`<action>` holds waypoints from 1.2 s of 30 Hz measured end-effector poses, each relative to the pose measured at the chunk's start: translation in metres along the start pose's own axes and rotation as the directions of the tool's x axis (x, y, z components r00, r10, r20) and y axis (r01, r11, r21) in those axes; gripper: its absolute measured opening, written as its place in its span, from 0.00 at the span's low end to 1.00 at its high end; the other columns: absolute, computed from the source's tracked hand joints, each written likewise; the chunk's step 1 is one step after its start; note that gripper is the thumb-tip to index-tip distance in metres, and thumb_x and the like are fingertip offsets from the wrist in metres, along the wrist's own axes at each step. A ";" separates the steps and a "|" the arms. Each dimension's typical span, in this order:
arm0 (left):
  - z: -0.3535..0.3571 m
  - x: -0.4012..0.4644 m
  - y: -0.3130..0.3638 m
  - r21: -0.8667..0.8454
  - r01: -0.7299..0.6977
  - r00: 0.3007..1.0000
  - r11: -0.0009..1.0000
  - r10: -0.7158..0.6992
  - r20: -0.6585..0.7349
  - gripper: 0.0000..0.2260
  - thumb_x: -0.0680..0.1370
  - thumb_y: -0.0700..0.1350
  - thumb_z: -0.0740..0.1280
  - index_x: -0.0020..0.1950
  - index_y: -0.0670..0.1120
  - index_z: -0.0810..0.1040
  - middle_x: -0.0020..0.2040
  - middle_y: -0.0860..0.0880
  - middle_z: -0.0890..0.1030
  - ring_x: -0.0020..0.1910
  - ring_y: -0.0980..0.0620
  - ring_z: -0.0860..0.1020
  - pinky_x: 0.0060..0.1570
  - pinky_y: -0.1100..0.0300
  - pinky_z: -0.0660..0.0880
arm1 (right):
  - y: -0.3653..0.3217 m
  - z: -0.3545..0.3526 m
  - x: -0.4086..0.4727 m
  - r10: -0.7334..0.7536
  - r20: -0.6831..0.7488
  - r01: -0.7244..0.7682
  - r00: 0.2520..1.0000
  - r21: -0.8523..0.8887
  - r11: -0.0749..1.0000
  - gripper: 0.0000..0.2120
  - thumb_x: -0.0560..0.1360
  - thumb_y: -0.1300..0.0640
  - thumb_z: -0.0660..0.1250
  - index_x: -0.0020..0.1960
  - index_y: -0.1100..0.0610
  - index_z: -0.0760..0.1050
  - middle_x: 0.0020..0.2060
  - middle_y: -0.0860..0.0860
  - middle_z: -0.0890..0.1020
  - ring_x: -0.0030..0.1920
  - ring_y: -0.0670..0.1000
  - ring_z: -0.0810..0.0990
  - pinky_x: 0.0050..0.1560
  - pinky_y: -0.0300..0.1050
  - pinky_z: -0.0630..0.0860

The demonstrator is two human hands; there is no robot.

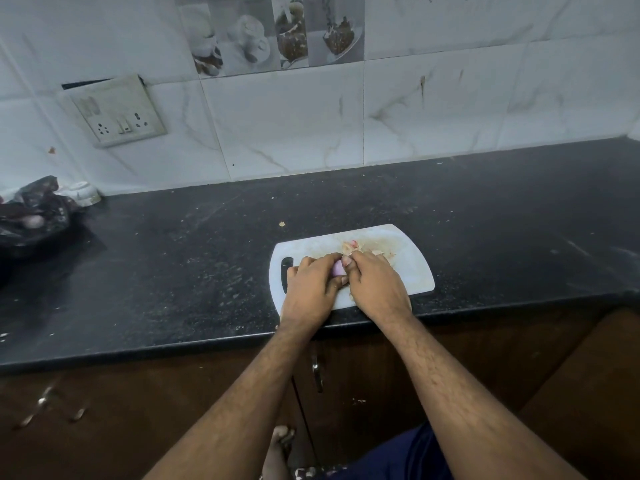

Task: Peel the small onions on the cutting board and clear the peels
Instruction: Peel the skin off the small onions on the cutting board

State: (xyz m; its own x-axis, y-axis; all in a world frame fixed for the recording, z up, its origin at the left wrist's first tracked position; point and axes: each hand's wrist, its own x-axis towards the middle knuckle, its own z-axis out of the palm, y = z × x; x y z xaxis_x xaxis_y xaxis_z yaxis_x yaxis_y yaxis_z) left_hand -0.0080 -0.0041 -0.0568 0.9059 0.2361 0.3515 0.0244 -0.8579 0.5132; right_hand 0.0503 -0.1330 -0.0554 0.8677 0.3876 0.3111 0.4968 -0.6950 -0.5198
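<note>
A person's two bare hands meet over a white cutting board (412, 268) at the front edge of a dark stone counter (207, 244), working a small onion (337, 268) whose pale purple flesh shows between them. The left hand (311, 289) curls around the onion from the left, fingers closed against it, while the right hand (375, 285) presses in from the other side, its thumb (347, 261) set on the bulb's upper face. Both hands are clamped on the same onion, held just above or on the board's near half; which of the two cannot be told. Behind the knuckles, on the far half of the board, lies a loose heap of papery peels (367, 250) with a pinkish piece (353, 243) at its top. The board's dark handle slot (286, 274) sits just left of the left hand. Far off at the counter's left end rests a crumpled black plastic bag (33, 216), beside a small white container (83, 194) against the tiled wall (415, 109), where a switch-and-socket plate (117, 112) is mounted
</note>
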 end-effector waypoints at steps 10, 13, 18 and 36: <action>-0.002 -0.001 0.004 -0.012 0.005 1.000 1.000 -0.006 -0.020 0.17 0.81 0.53 0.67 0.70 0.53 0.77 0.59 0.54 0.83 0.59 0.51 0.72 0.62 0.52 0.63 | -0.003 -0.002 -0.003 0.023 -0.067 -0.024 0.997 -0.010 1.000 0.12 0.85 0.52 0.55 0.45 0.53 0.69 0.40 0.48 0.76 0.42 0.50 0.74 0.42 0.46 0.66; -0.003 -0.001 0.005 0.005 0.026 0.999 1.000 -0.026 -0.025 0.16 0.82 0.53 0.66 0.70 0.53 0.76 0.61 0.54 0.82 0.60 0.49 0.72 0.61 0.51 0.64 | -0.002 -0.002 -0.002 0.041 -0.075 -0.038 0.996 0.042 0.998 0.10 0.84 0.50 0.58 0.47 0.53 0.71 0.42 0.47 0.77 0.43 0.50 0.76 0.42 0.45 0.68; -0.003 -0.001 0.005 0.055 0.037 0.999 0.998 -0.035 -0.038 0.18 0.83 0.52 0.65 0.72 0.53 0.74 0.65 0.53 0.80 0.62 0.48 0.71 0.62 0.48 0.65 | -0.002 -0.003 -0.001 -0.021 -0.033 0.022 0.999 0.039 0.999 0.12 0.83 0.50 0.59 0.57 0.54 0.78 0.49 0.48 0.78 0.50 0.50 0.77 0.49 0.46 0.73; -0.005 -0.007 0.006 -0.162 -0.011 0.992 0.987 -0.010 -0.124 0.13 0.80 0.44 0.69 0.65 0.51 0.82 0.56 0.54 0.84 0.56 0.53 0.70 0.62 0.46 0.72 | -0.010 0.004 -0.001 -0.052 0.050 0.064 0.997 -0.284 0.957 0.18 0.84 0.48 0.50 0.59 0.56 0.75 0.56 0.51 0.81 0.56 0.53 0.74 0.52 0.53 0.68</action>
State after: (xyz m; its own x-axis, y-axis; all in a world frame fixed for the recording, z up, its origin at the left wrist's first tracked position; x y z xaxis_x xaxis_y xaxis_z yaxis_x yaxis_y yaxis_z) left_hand -0.0167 -0.0091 -0.0522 0.8463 0.2991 0.4407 -0.0539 -0.7751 0.6296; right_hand 0.0445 -0.1237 -0.0533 0.8404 0.4527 0.2979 0.5266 -0.8119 -0.2518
